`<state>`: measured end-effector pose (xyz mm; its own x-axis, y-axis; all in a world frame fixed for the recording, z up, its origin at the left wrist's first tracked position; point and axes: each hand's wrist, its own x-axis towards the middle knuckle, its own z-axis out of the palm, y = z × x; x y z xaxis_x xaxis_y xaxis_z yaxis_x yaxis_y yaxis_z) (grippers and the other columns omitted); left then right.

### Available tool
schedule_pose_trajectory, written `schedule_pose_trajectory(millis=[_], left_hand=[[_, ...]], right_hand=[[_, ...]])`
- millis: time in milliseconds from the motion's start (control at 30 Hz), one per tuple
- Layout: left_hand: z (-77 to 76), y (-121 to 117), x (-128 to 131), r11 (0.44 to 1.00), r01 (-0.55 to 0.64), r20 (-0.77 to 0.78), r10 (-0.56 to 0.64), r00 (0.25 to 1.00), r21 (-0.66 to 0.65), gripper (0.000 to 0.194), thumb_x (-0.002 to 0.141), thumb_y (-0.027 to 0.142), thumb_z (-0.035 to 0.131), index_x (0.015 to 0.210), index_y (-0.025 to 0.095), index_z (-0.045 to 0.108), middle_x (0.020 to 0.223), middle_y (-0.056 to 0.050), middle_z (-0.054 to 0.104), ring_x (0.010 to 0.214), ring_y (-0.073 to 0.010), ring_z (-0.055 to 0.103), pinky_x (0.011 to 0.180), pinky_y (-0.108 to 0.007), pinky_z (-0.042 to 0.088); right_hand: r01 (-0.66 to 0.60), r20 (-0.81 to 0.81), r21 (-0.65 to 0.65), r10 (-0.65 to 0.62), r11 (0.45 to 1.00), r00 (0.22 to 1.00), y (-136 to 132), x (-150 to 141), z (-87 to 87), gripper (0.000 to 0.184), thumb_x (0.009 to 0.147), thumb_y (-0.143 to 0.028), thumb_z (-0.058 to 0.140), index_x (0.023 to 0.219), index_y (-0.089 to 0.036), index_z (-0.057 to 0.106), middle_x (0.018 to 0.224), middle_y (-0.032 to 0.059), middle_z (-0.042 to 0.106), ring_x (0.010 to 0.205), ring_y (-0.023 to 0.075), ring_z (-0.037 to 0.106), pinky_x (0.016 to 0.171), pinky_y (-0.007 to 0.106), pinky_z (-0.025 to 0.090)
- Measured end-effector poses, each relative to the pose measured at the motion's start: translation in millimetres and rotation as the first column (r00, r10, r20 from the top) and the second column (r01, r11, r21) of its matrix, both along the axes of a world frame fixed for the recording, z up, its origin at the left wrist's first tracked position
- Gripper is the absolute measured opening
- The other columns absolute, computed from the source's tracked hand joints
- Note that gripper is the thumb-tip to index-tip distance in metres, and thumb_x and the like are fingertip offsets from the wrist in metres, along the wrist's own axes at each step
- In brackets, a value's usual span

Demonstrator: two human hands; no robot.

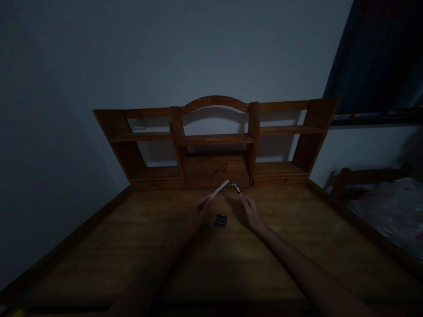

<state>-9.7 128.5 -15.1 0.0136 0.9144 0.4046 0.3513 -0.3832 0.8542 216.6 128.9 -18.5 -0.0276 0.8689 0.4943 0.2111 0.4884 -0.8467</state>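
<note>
My left hand (pixel 200 210) is closed around one end of a thin, pale, flat strip (pixel 220 188), which points up and to the right. Its exact kind does not show in the dim light. My right hand (pixel 251 211) grips what looks like a razor (pixel 236 187), dark-handled with a silvery head tilted up to the left. The razor's head and the strip's tip are close together but apart. Between and below both hands, a small black item in stacked sections (pixel 220 221) lies on the wooden desktop (pixel 211 259).
Along the desk's back edge stands a wooden shelf unit (pixel 216 140) with open compartments and low drawers. Raised edging (pixel 357 220) borders the desktop's right side. Beyond it are pale bedding (pixel 393 211) and a dark curtain (pixel 380 57). The room is dim.
</note>
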Motion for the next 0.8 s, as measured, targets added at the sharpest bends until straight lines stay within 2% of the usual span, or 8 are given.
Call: schedule_pose_trajectory(millis=[133,300,400,533,633,733,800], left_hand=[[0.5,-3.2,0.6,0.999,-0.038,0.022,0.037,0.999,0.038,0.043,0.092,0.048,0.05,0.123,0.023,0.065,0.121,-0.004,0.07,0.112,-0.0233,0.065,0.1,-0.044,0.051],[-0.3,-5.3,5.1,0.999,0.012,-0.055,-0.01,0.998,0.03,0.039,0.092,0.048,0.052,0.12,0.025,0.068,0.119,-0.003,0.071,0.111,-0.023,0.066,0.1,-0.043,0.051],[-1.5,-2.5,3.0,1.0,-0.019,-0.073,0.019,0.997,0.0,0.038,0.092,0.048,0.051,0.117,0.025,0.069,0.117,-0.003,0.072,0.109,-0.0229,0.067,0.098,-0.042,0.051],[1.9,-5.4,2.0,0.995,-0.073,-0.011,0.074,0.997,0.071,0.039,0.094,0.046,0.05,0.121,0.024,0.066,0.12,-0.004,0.071,0.112,-0.023,0.065,0.1,-0.042,0.051],[5.3,-10.4,6.3,0.995,-0.022,-0.012,0.023,1.0,0.096,0.04,0.094,0.046,0.049,0.121,0.024,0.066,0.12,-0.004,0.071,0.112,-0.0227,0.065,0.101,-0.042,0.05],[6.5,-11.7,9.8,0.997,0.062,-0.036,-0.06,0.998,0.055,0.039,0.095,0.046,0.048,0.12,0.024,0.067,0.121,-0.003,0.07,0.113,-0.0218,0.065,0.102,-0.041,0.049],[6.7,-10.7,9.3,0.999,0.04,-0.036,-0.039,0.999,0.031,0.038,0.095,0.046,0.047,0.12,0.025,0.067,0.121,-0.003,0.07,0.114,-0.0216,0.065,0.101,-0.04,0.049]], right_hand=[[0.005,-0.008,0.008,-0.005,1.0,1.0,2.2,-0.4,-1.9,0.046,0.097,-0.053,0.041,0.072,-0.016,0.054,0.068,-0.001,0.047,0.063,0.0139,0.042,0.057,0.025,0.031],[0.013,0.023,0.015,-0.013,1.0,1.0,4.6,-0.1,-4.3,0.045,0.096,-0.053,0.042,0.075,-0.016,0.058,0.069,0.0001,0.052,0.064,0.0151,0.045,0.057,0.025,0.031],[0.028,0.045,0.023,-0.029,0.999,0.999,5.1,1.2,-3.9,0.046,0.097,-0.052,0.042,0.074,-0.016,0.057,0.067,-0.0002,0.051,0.063,0.0149,0.045,0.057,0.025,0.031],[0.053,0.059,0.038,-0.055,0.998,0.997,5.0,1.5,-3.6,0.046,0.098,-0.052,0.041,0.072,-0.016,0.057,0.065,-0.0008,0.051,0.062,0.0147,0.046,0.057,0.025,0.031],[0.057,0.091,0.045,-0.061,0.997,0.994,4.6,1.2,-4.6,0.046,0.098,-0.051,0.041,0.076,-0.015,0.061,0.067,0.0002,0.055,0.065,0.0159,0.05,0.06,0.025,0.033],[0.063,0.123,0.044,-0.068,0.997,0.99,4.2,1.9,-5.2,0.045,0.099,-0.05,0.04,0.084,-0.015,0.065,0.072,0.0014,0.06,0.068,0.0177,0.054,0.062,0.026,0.036],[0.076,0.145,0.051,-0.082,0.996,0.986,4.2,2.7,-5.1,0.046,0.099,-0.051,0.04,0.083,-0.015,0.065,0.07,0.0014,0.06,0.067,0.018,0.055,0.061,0.026,0.035]])
